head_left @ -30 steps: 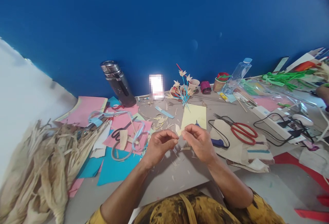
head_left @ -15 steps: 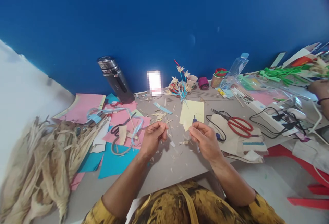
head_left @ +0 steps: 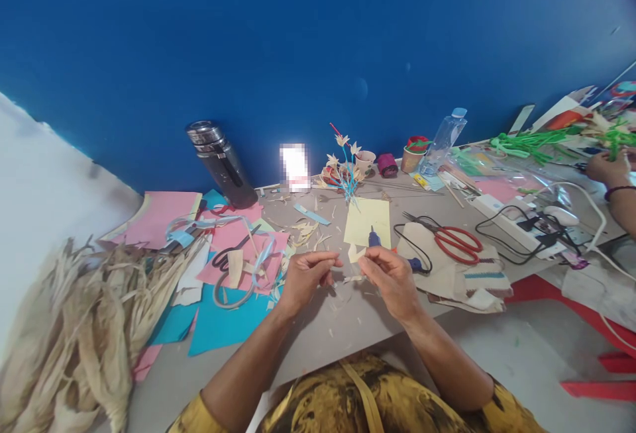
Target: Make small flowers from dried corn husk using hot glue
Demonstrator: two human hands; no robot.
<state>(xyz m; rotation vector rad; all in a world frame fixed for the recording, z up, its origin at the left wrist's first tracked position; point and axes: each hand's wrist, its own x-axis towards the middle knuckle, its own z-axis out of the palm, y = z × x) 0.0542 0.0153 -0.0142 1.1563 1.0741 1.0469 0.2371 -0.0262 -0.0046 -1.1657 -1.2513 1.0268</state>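
Right hand (head_left: 390,279): fingers pinched together on a pale petal-shaped piece (head_left: 354,253), above the desk (head_left: 342,337) near the yellow paper (head_left: 366,216). Left hand (head_left: 308,279): fingers almost closed; cannot tell whether anything is held.

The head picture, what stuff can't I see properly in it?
In the head view:
Bright rectangle: blurred into blocks; its contents can't be read.
Blue tool: partly hidden by the right hand.
Pale piece: one end covered by the right hand.
Left hand: anything pinched there is too small to tell.
Co-worker's arm: cut off by the right edge.
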